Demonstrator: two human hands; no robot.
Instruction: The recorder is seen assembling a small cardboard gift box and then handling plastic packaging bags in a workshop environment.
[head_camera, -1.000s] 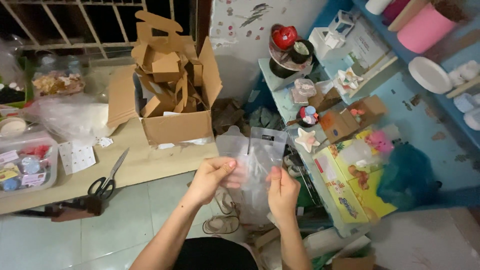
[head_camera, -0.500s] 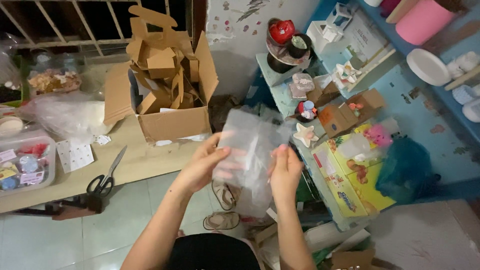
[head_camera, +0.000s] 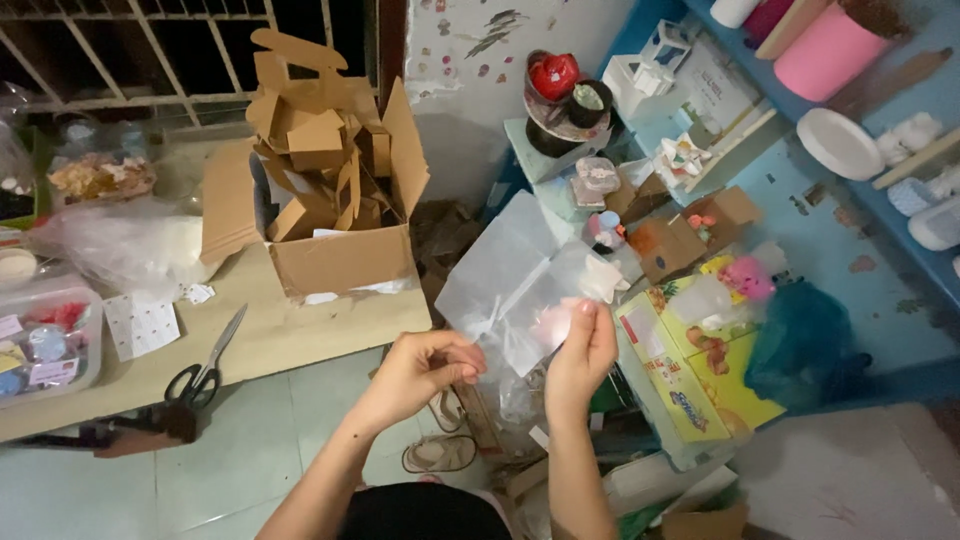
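Clear plastic bags (head_camera: 520, 290) pinched between left hand (head_camera: 425, 368), right hand (head_camera: 580, 350)

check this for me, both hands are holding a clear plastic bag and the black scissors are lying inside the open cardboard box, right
Not quite. The head view shows the left hand and right hand holding the clear plastic bag, but the black scissors lie on the wooden table, in front of the open cardboard box, not inside it.

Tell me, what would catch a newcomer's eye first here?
Probably the clear plastic bag held up at the centre between the left hand and right hand. Behind it, on the wooden table, an open cardboard box overflows with cardboard pieces, and black scissors lie near the table's front edge.
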